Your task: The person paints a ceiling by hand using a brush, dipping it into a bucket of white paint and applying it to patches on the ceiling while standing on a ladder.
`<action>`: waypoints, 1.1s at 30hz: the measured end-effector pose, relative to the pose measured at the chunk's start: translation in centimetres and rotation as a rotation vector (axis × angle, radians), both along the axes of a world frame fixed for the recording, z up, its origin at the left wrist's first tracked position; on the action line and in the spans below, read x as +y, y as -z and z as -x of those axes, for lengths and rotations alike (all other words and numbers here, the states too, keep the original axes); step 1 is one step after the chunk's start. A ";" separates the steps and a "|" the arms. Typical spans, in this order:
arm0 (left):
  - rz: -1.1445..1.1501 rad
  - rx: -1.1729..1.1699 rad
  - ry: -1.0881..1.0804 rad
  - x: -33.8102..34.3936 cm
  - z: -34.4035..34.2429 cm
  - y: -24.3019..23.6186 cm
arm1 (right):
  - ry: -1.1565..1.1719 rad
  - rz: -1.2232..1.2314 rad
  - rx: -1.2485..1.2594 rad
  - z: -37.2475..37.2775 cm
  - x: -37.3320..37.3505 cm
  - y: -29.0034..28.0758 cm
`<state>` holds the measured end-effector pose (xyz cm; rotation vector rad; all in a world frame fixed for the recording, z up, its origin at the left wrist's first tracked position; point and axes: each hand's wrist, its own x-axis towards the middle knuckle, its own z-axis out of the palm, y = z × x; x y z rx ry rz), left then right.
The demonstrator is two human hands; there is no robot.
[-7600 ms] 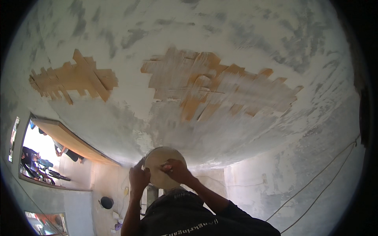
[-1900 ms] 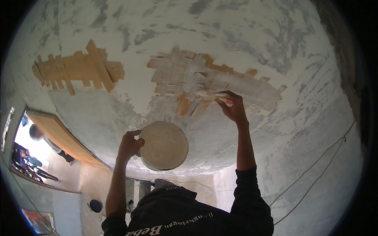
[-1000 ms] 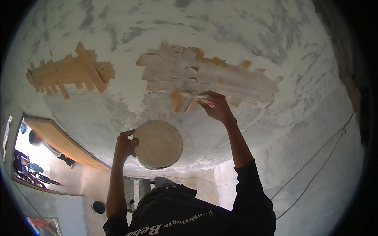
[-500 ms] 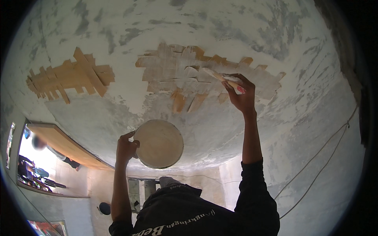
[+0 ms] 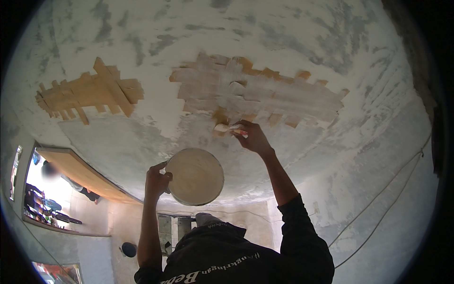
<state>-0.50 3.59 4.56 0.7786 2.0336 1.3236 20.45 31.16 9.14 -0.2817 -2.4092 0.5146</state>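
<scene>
While the left forearm rises almost upright from the lower edge, the left hand [image 5: 158,181] is bent in at the wrist toward the bucket [image 5: 196,177]; its fingers are curled at the left rim, the thumb lying over the edge, so that they grip it; the right arm reaches farther up, its forearm slanting leftward out of a dark sleeve [image 5: 301,225], and the right hand [image 5: 254,138] is turned with its fingers pointing left; there are two hands, one bucket, one brush [image 5: 221,128], and two patches of brown strips on the plastered surface, a left patch [image 5: 90,93] and a larger right patch [image 5: 265,92] mostly coated whitish; two cords [image 5: 378,199] run down at the right, and one door [image 5: 87,171] stands open at the left; the right fingers are closed on the brush's handle, whose red-marked end shows just beside them; the pale brush head projects to the left of the fingertips, over the lower edge of the right patch, though whether it presses there I cannot tell; the bucket, its inside pale, is below the brush and directly right of the left fingers.
</scene>
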 end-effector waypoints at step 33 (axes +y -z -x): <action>0.005 0.097 -0.010 -0.9 0.6 0.2 | 0.063 0.130 0.104 0.0 0.6 2.6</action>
